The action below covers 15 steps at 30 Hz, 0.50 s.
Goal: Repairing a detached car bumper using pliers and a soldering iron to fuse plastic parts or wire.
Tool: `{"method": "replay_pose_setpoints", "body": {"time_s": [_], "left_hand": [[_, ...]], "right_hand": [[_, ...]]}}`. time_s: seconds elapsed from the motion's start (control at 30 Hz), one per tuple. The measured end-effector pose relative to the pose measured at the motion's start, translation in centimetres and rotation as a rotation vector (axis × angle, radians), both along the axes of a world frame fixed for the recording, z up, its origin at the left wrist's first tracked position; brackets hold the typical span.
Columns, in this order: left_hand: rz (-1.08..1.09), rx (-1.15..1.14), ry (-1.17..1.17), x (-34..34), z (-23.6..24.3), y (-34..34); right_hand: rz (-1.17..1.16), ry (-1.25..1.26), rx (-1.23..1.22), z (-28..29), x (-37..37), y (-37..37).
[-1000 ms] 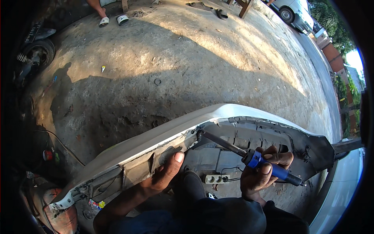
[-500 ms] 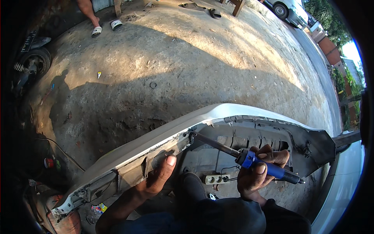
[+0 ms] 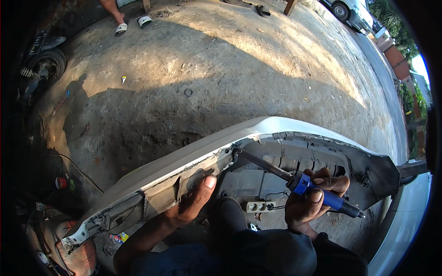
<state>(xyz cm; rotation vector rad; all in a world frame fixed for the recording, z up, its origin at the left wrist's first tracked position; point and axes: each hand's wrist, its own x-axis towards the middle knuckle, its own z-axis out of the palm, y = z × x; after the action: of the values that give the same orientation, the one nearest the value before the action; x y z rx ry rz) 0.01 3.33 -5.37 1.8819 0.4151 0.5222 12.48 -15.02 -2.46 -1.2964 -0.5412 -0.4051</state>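
Ground (image 3: 152,103): rough concrete, partly sunlit, with 2 white slippers (image 3: 144,21) toward the far side, 1 of them on a foot.
White bumper (image 3: 216,140): slanting across the middle, hollow inner side toward the person.
Left hand (image 3: 195,198): gripping the bumper's inner edge, thumb up, other fingers mostly hidden.
Right hand (image 3: 315,202): closed around the blue-handled tool (image 3: 334,199).
Tool tip (image 3: 240,151): at the bumper's inner rim; contact unclear.
Power strip (image 3: 260,206): on the ground, between the hands.
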Motion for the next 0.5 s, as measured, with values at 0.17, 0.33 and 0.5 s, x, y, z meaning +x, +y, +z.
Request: {"method": "replay_pose_setpoints", "body": {"time_s": [0.17, 0.33, 0.5], "left_hand": [[0.014, -0.103, 0.133, -0.3, 0.2, 0.1], [-0.045, -0.106, 0.146, -0.1, 1.1, 0.4], [-0.090, -0.091, 0.266, -0.2, 1.2, 0.5]], "right_hand": [[0.020, 0.024, 0.037, -0.1, 0.1, 0.1], [-0.022, 0.046, 0.031, -0.3, 0.0, 0.1], [-0.058, 0.064, 0.009, -0.5, 0.0, -0.2]]}}
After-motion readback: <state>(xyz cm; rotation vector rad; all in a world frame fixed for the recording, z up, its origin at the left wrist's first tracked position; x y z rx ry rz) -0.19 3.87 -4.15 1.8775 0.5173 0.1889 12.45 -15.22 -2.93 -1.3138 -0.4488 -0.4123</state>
